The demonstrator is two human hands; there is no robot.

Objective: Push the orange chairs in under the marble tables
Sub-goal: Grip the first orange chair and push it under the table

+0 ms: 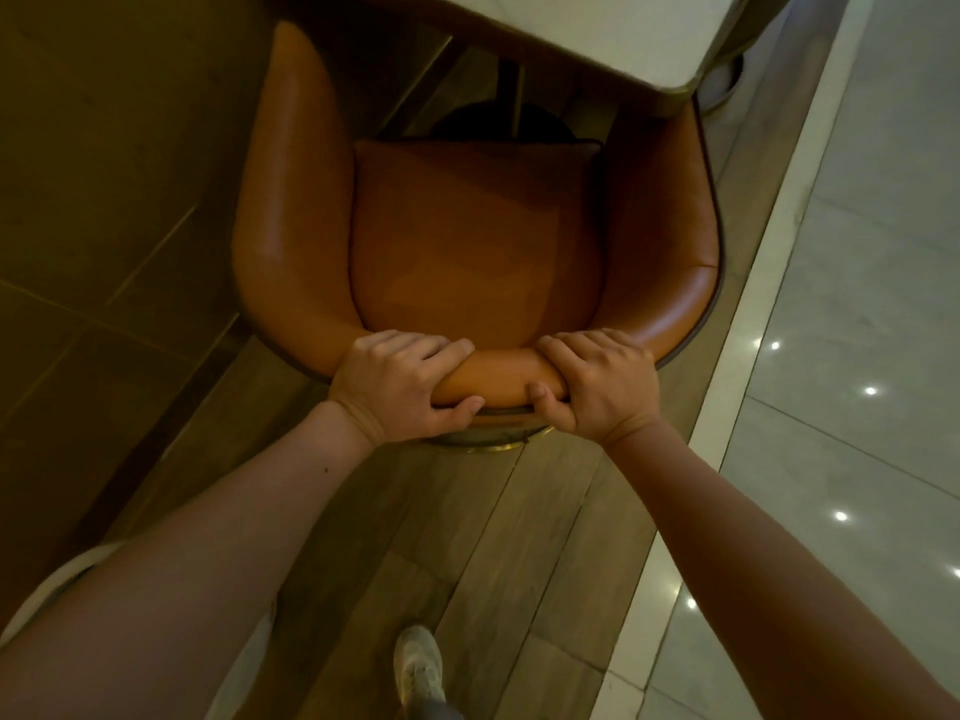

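Progress: partly done, by the look of it; front of the orange chair [475, 241] just under the corner of the marble tabletop [613, 33], seat mostly out in the open.
Left to do: judged a further push forward; other chairs not in view.
Hands: left hand [400, 387] and right hand [597, 389] both wrapped tight over the top of the backrest, side by side.
Chair position: stood on wooden plank floor [467, 537], beside pale glossy tiles [857, 304].
Chair look: curved tub shell, smooth orange leather, loose seat cushion, brass-coloured base rim showing below the backrest.

Both forearms bare, no sleeves visible. Left hand [400, 384] and right hand [602, 384] ungloved. One pale worn shoe [417, 662], grey trouser hem.
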